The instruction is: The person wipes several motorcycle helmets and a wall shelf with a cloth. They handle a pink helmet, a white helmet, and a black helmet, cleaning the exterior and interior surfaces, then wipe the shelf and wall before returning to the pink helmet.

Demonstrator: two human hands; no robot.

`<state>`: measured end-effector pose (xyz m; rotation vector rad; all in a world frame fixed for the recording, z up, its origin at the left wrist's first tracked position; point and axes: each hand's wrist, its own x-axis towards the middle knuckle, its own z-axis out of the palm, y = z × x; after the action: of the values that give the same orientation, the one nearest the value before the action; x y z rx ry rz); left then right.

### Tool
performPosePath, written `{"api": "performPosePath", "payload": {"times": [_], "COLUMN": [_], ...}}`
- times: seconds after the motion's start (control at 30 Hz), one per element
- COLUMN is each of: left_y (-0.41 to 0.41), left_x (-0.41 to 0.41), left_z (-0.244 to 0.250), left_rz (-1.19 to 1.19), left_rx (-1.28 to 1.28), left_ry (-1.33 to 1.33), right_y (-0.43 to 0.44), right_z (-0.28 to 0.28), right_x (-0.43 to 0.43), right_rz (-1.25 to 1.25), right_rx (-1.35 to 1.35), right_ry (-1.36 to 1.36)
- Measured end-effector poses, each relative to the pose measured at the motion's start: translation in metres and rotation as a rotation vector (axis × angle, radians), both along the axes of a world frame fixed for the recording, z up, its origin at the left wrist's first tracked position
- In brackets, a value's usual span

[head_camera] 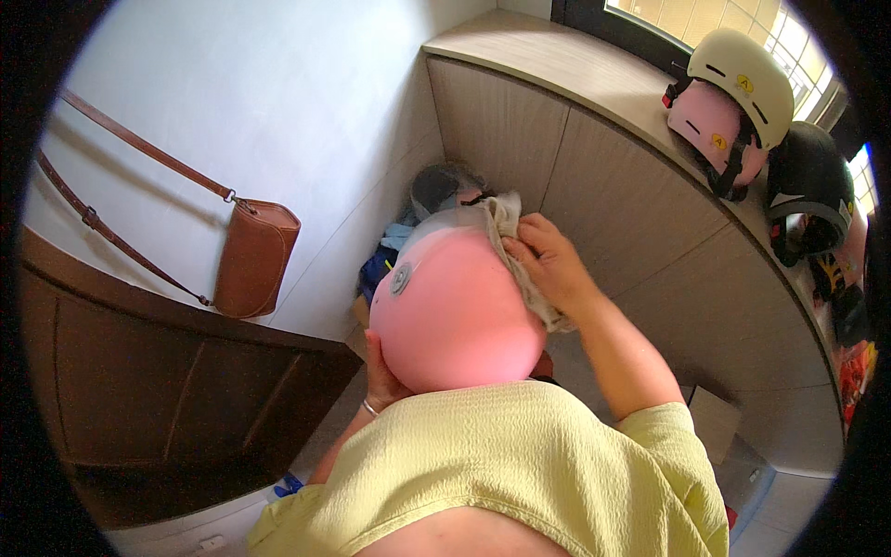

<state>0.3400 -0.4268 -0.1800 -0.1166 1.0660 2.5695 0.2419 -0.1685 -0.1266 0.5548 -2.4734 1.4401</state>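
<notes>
A glossy pink helmet [459, 313] with a clear visor [445, 221] is held up against my chest. My left hand [384, 376] supports it at its lower left side, with part of the fingers hidden under the shell. A greyish-beige cloth [511, 250] lies against the helmet's upper right side. My right hand [550, 261] grips that cloth and presses it near the visor's edge. On the shell's left side sits a round grey visor pivot [399, 279].
A brown leather bag [256, 259] hangs by its strap on the white wall, above dark wooden furniture [139, 390]. Along the right, a wood-grain cabinet [647, 202] carries a cream helmet [741, 76], a pink helmet [706, 122] and a black helmet [807, 174]. More items lie beyond my helmet.
</notes>
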Motion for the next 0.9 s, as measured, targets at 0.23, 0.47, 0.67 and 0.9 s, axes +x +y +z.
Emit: {"api": "performPosePath", "payload": {"times": [0.23, 0.47, 0.67, 0.9], "left_y": [-0.019, -0.026, -0.039, -0.045], "left_x": [0.007, 0.018, 0.011, -0.011], "left_z": [-0.019, -0.038, -0.069, -0.055], "left_rz": [-0.010, 0.166, 0.177, -0.044], "left_rx": [0.019, -0.079, -0.109, -0.062], "left_ry": [0.037, 0.040, 0.056, 0.220], "right_y": [-0.020, 0.006, 0.008, 0.020], "right_z": [0.043, -0.086, -0.084, -0.100], "right_x": [0.054, 0.076, 0.053, 0.009], "right_rz": [0.163, -0.207, -0.306, 0.142], "right_rx": [0.207, -0.249, -0.946, -0.902], "right_ry": [0.450, -0.402, -0.762, -0.666]}}
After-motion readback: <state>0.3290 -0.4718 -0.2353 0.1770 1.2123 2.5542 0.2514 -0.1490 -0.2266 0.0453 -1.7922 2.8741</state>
